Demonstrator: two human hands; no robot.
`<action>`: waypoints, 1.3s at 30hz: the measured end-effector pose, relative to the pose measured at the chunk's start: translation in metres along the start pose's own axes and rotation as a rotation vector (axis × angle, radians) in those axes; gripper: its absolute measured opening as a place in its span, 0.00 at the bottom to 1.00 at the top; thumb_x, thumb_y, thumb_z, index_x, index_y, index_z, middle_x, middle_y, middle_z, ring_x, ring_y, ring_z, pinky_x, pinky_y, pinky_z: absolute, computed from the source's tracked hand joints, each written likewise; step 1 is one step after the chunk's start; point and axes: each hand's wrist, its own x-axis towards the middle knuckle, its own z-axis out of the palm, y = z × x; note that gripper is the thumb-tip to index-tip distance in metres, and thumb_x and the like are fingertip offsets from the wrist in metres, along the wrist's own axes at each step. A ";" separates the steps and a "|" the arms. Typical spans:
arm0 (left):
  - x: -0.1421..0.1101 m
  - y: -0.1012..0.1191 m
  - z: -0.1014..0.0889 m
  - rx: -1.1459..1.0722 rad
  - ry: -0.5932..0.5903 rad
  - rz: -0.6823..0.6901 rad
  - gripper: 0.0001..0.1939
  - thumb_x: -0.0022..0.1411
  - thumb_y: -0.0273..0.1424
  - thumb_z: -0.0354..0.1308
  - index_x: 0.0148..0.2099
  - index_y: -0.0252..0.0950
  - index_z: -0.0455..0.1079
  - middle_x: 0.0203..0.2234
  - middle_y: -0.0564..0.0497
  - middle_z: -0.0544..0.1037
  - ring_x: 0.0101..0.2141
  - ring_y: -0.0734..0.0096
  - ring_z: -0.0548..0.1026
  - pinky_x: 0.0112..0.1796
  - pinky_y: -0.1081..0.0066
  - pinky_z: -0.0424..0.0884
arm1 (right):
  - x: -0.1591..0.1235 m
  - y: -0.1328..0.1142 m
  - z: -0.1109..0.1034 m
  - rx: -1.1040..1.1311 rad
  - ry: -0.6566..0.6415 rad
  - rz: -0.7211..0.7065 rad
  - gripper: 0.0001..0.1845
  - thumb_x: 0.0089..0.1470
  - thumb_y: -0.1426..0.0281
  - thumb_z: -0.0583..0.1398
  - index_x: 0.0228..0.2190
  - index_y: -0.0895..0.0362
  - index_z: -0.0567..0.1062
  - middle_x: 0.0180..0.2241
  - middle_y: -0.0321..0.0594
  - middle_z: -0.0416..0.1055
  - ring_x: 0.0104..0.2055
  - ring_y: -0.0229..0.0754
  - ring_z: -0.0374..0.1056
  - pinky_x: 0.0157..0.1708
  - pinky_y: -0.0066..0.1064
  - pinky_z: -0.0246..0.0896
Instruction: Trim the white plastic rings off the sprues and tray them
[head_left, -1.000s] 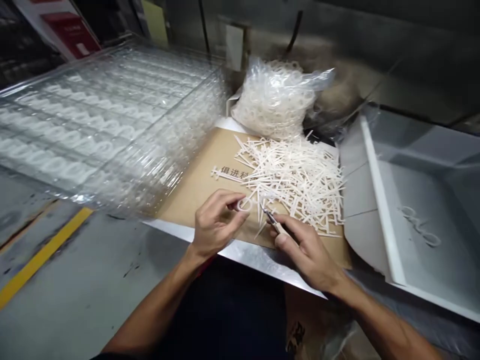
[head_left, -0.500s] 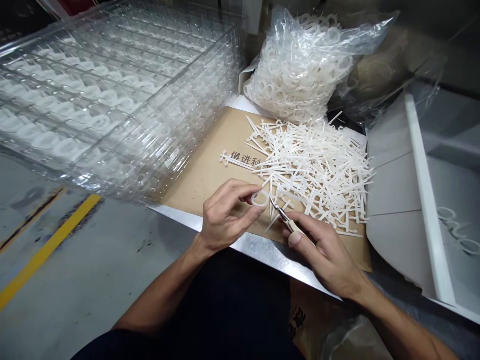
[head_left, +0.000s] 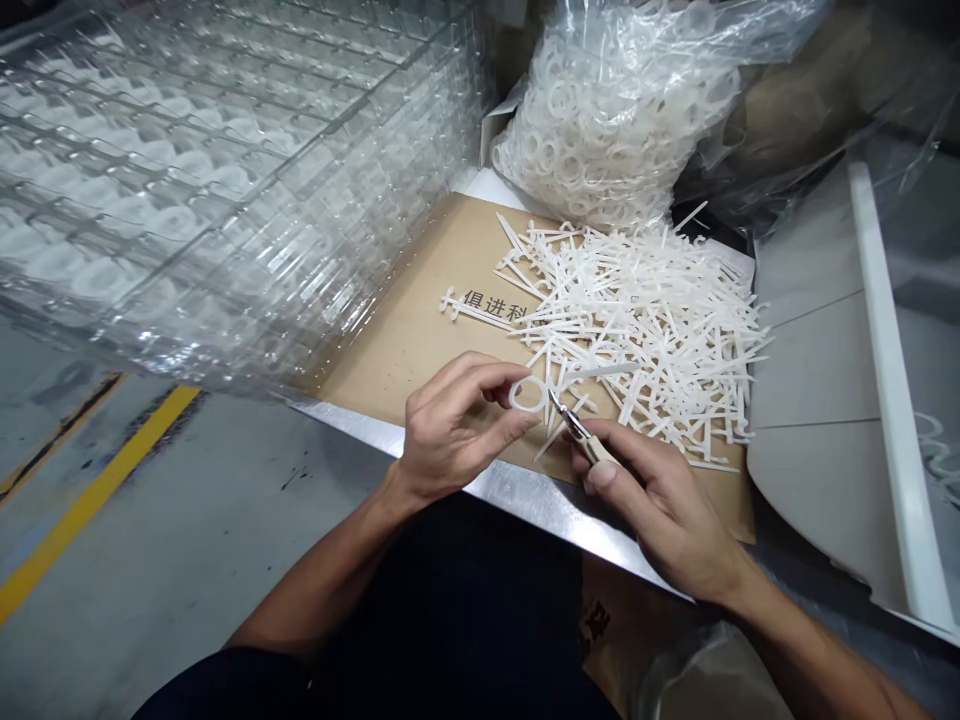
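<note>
My left hand (head_left: 450,420) pinches a white plastic ring (head_left: 527,394); my right hand (head_left: 660,500) clasps small snips (head_left: 581,440), tips just beside it.
A heap of white plastic strips (head_left: 645,330) covers kraft cardboard (head_left: 405,370); a plastic bag (head_left: 607,120) packed with rings sits behind, and clear stacked trays (head_left: 225,190) hold more at left.

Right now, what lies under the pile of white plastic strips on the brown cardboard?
Brown cardboard shows around the pile and through its gaps; under the densest part, the strips cover whatever lies there.
</note>
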 end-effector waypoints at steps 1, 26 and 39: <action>0.000 0.000 0.000 0.004 0.004 0.005 0.14 0.64 0.32 0.71 0.50 0.33 0.78 0.35 0.47 0.80 0.33 0.72 0.77 0.34 0.72 0.76 | 0.000 0.000 0.000 -0.002 -0.001 0.003 0.19 0.71 0.55 0.55 0.50 0.54 0.76 0.35 0.39 0.75 0.31 0.42 0.70 0.32 0.33 0.66; -0.002 -0.002 0.002 0.071 -0.008 0.061 0.14 0.64 0.29 0.70 0.52 0.35 0.78 0.35 0.48 0.81 0.34 0.71 0.79 0.35 0.72 0.77 | 0.000 0.001 0.000 0.025 0.017 0.007 0.19 0.71 0.55 0.55 0.47 0.55 0.77 0.32 0.39 0.74 0.29 0.41 0.68 0.30 0.33 0.66; -0.003 -0.004 0.003 0.070 -0.022 0.090 0.16 0.65 0.29 0.69 0.54 0.37 0.77 0.37 0.49 0.82 0.35 0.71 0.79 0.36 0.72 0.77 | -0.001 0.000 0.001 0.032 0.008 0.001 0.18 0.72 0.56 0.54 0.44 0.56 0.77 0.31 0.39 0.73 0.29 0.40 0.66 0.30 0.32 0.64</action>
